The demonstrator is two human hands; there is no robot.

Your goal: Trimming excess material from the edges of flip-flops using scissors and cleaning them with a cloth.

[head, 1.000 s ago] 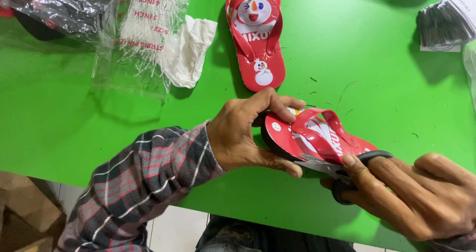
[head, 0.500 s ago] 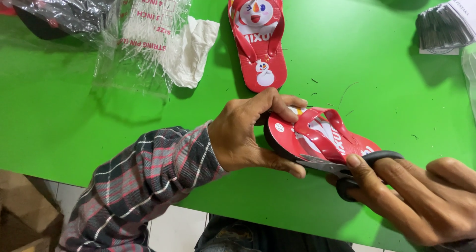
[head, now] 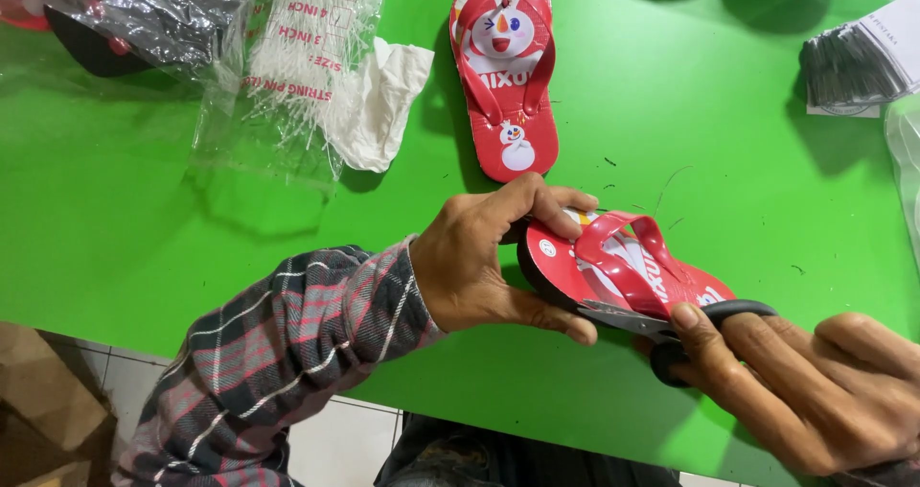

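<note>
Table green, glossy; pale tiled floor below edge.

Right hand cut off at the lower right corner; scissors mostly hidden beneath its fingers; left hand covers the red sandal's heel end; clear bag cropped at right edge.

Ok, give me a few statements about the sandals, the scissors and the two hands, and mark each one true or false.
1. The left hand grips the heel end of a red sandal. True.
2. The right hand holds a hammer. False: it holds black-handled scissors.
3. A second red sandal lies flat on the green table. True.
4. The table is blue. False: it is green.
5. The scissor blades sit at the held sandal's edge. True.
</note>
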